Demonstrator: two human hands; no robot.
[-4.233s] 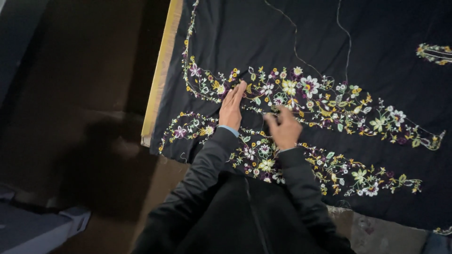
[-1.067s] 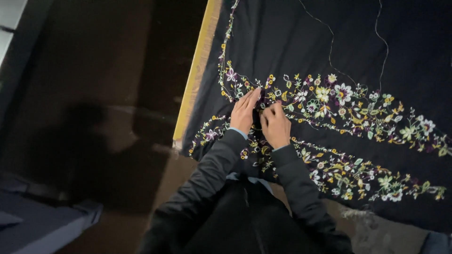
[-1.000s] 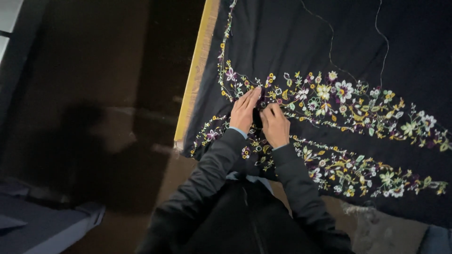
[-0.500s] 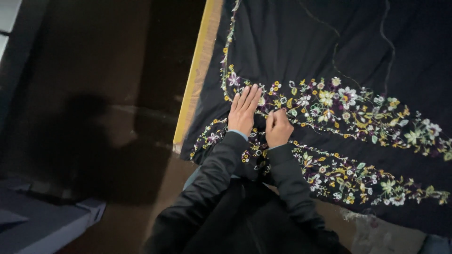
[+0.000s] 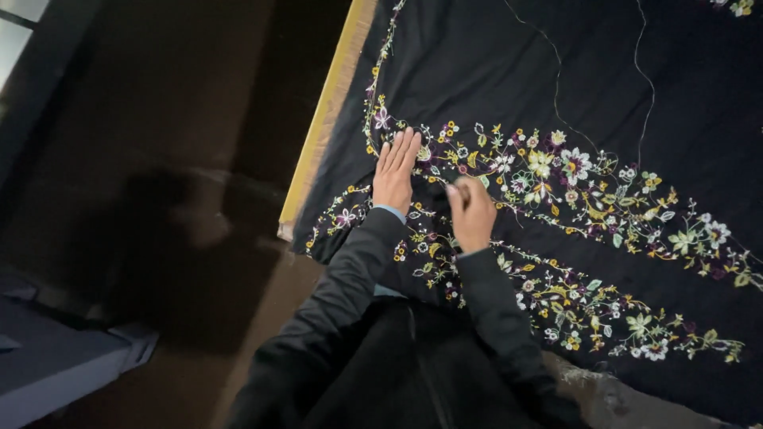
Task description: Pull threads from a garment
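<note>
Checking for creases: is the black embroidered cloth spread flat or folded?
Spread flat: the black embroidered cloth lies open along the yellow frame edge, left hand pressed flat on it.

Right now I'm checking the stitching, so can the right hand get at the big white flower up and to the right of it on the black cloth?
Probably yes. The right hand rests on the black cloth, and the white flower lies on the same flat surface, nothing between.

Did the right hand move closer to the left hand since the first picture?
Yes. The right hand has slid left along the flowered black cloth, toward the left hand and the yellow edge strip. Its fingers are curled.
</note>
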